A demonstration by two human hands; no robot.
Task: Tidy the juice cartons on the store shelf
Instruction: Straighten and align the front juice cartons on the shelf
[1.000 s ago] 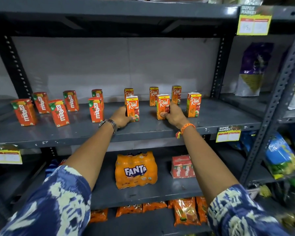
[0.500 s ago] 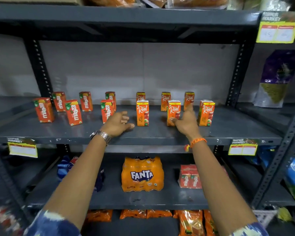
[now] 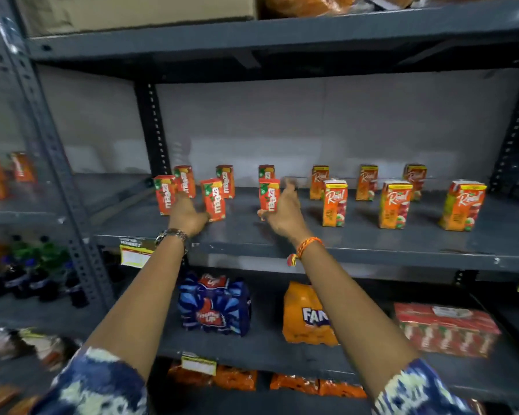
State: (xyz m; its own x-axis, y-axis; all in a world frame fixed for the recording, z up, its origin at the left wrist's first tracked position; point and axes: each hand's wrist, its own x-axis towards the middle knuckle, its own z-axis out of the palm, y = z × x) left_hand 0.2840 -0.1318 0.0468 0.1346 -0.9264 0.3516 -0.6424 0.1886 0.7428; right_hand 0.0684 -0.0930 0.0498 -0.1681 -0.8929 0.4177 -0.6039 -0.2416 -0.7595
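Red Maaza cartons stand upright, scattered in two loose rows.

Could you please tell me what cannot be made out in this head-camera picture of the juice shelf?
- Left hand: fingers blurred against the red Maaza cartons; grip unclear.
- Right hand: covers the front Maaza carton; contact unclear.
- Yellow price tags: print too blurred.
- Orange Fanta pack: right forearm hides its label's end.
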